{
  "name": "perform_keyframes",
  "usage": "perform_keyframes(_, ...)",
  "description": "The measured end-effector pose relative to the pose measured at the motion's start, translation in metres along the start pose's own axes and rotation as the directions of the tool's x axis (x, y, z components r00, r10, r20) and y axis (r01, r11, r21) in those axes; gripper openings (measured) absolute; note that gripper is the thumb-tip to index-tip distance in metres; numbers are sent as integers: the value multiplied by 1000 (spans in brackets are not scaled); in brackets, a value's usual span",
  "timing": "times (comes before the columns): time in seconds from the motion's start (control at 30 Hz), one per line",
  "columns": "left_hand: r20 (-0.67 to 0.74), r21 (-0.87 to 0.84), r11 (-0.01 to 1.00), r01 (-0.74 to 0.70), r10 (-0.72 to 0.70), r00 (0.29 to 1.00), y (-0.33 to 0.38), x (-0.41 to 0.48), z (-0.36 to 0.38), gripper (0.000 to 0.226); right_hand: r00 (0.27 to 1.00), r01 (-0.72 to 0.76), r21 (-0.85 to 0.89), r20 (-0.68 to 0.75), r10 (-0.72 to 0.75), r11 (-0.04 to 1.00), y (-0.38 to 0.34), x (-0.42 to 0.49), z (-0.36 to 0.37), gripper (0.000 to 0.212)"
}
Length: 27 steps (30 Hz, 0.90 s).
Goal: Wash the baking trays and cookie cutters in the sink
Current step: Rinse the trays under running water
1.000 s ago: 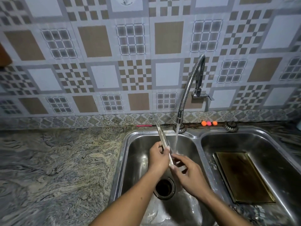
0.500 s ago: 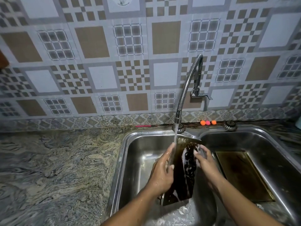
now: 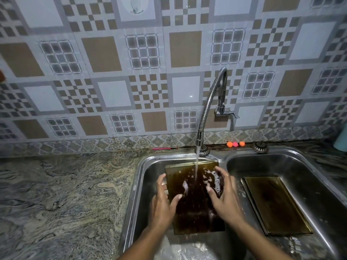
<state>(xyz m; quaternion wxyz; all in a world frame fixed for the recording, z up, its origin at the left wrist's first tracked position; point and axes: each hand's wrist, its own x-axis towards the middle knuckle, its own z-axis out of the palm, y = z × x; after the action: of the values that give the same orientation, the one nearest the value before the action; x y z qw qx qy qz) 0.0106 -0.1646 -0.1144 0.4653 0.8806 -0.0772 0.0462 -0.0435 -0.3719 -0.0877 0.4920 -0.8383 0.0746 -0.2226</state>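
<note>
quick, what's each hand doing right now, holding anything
left hand: grips the baking tray by its left edge, thumb on its face.
right hand: fingers bent on the tray's sudsy face; whether it grips cannot be told.
</note>
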Motion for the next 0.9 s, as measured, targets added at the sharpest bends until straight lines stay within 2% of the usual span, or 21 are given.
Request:
perform_keyframes(0.17,1,44,999,16,-16,1000,-12,1,2,133,995,95,-155,50,-88,983,12,-6,-2,78)
perform_keyframes(0.3,53,105,994,-38,32,998,-4,1,-2,129,990,139,-202,60,-129,970,18,-7,-8,79)
perform_keyframes(0.4,76,126,988,-89,80,994,10,5,-1,123,994,109,-210,16,-108,972,18,-7,-17,78)
perform_keyframes(0.6,125,303,919,-252,223,967,32,22,-2,117,995,39,-179,-84,-55,983,16,-2,-24,80)
perform_keyframes(0.7,96,231,956,-181,163,982,26,23,-5,118,993,100,-200,-39,-110,975,8,5,-21,78)
perform_keyframes(0.9,39,110,994,16,-21,999,-11,13,-13,126,960,262,-276,168,-222,925,-13,15,-6,77)
